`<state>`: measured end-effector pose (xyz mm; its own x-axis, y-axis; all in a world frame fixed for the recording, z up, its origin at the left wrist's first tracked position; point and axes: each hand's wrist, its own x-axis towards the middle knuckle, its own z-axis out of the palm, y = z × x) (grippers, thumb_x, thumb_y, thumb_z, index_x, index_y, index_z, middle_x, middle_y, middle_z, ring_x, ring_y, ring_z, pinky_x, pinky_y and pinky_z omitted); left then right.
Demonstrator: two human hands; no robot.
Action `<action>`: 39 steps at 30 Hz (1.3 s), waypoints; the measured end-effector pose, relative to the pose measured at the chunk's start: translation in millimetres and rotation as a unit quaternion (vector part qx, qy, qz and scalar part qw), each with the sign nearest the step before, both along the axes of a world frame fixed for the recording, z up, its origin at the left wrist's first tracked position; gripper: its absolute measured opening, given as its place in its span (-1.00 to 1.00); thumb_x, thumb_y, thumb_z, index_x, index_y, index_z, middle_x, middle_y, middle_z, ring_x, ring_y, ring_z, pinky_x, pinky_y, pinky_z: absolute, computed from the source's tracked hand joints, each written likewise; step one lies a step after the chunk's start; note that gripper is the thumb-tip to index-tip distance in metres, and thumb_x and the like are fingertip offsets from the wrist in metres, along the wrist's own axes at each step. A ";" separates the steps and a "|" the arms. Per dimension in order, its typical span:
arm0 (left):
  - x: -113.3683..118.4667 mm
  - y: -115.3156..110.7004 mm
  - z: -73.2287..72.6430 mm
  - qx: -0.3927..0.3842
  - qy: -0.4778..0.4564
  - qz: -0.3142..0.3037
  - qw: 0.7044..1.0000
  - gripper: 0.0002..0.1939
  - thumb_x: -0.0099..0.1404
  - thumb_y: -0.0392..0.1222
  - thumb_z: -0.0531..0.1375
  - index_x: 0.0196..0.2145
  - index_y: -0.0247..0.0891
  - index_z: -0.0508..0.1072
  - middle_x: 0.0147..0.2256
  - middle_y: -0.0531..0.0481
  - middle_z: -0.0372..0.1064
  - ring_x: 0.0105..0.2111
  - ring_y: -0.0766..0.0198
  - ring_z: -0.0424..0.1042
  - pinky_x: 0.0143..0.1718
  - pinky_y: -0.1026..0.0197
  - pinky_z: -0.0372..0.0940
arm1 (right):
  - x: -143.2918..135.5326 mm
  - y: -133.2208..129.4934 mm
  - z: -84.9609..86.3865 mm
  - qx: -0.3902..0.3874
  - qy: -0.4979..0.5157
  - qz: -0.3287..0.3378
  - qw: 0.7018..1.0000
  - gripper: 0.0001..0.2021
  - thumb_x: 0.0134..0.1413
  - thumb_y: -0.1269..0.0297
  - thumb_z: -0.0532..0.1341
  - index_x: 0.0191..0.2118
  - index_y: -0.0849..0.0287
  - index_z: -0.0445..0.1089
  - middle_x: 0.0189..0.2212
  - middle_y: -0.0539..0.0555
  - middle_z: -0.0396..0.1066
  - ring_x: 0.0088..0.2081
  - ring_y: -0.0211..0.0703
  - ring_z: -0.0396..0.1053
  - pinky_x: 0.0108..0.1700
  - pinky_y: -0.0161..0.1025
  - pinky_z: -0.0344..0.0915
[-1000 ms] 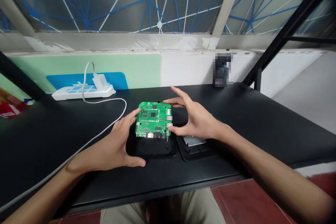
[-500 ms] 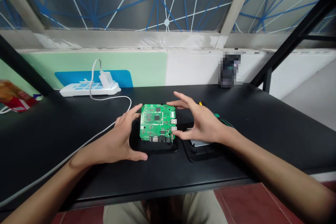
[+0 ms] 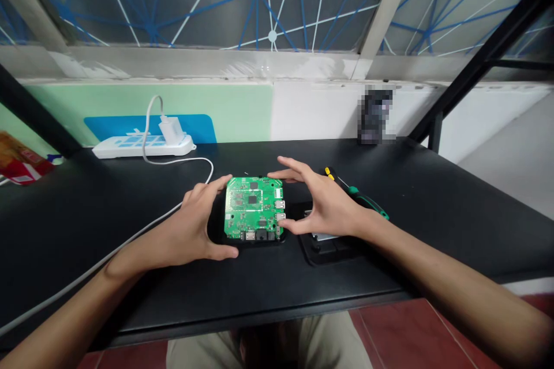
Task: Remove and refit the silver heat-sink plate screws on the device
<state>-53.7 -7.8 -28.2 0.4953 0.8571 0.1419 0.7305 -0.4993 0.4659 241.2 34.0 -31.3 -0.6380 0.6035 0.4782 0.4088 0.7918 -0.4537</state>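
A green circuit board (image 3: 251, 207) lies in or just over a black casing (image 3: 219, 225) at the middle of the table. My right hand (image 3: 322, 202) grips the board's right side, thumb by the metal ports and fingers at the top right corner. Around the left side of the casing curves my left hand (image 3: 197, 228), index fingertip at the board's top left corner and thumb at the casing's lower edge. A second black shell (image 3: 333, 251) with a silver plate (image 3: 322, 237) sits partly under my right hand.
Behind my right hand lie a green-handled screwdriver (image 3: 370, 203) and a yellow-and-black tool end (image 3: 330, 173). A white power strip (image 3: 125, 147) with a plugged-in charger (image 3: 172, 130) stands at the back left; its white cable (image 3: 156, 222) runs past my left hand. A red packet (image 3: 26, 167) is far left.
The board has come down into closer line with the black casing, covering more of it. My right hand has moved slightly left and down with it, and more of the screwdriver shows.
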 end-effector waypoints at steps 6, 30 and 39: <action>-1.2 -0.1 0.1 -0.002 -0.024 0.005 1.000 0.08 0.03 0.16 0.44 0.33 -0.04 -0.06 0.18 -0.22 0.13 0.20 -0.37 0.15 0.19 -0.46 0.10 | -0.8 0.6 -2.0 -0.005 0.005 0.020 1.000 0.02 -0.09 0.13 0.43 0.41 0.02 -0.13 0.21 0.21 0.40 0.16 0.12 0.44 0.19 0.18 0.40; -0.7 -2.6 2.5 -0.037 0.013 0.015 0.999 0.02 0.05 0.06 0.43 0.30 -0.06 -0.06 0.21 -0.17 0.06 0.20 -0.21 0.12 0.22 -0.29 0.08 | 0.3 0.1 4.0 -0.042 -0.019 0.040 0.998 -0.04 -0.02 0.04 0.44 0.39 0.05 -0.07 0.22 0.18 0.38 0.19 0.03 0.40 0.21 0.04 0.39; -1.1 -0.7 1.0 -0.023 0.009 -0.005 1.000 -0.12 0.00 0.00 0.44 0.21 -0.08 0.16 0.16 -0.13 0.20 0.17 -0.20 0.17 0.19 -0.29 0.15 | 1.0 2.4 1.6 -0.083 -0.068 0.036 0.994 -0.05 0.01 -0.05 0.41 0.39 0.09 -0.07 0.22 0.23 0.39 0.22 0.06 0.39 0.25 0.09 0.34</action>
<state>-54.8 -8.5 -27.2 0.5055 0.8576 0.0944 0.7338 -0.4849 0.4757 242.2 36.4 -29.8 -0.7347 0.6171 0.2819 0.4201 0.7401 -0.5252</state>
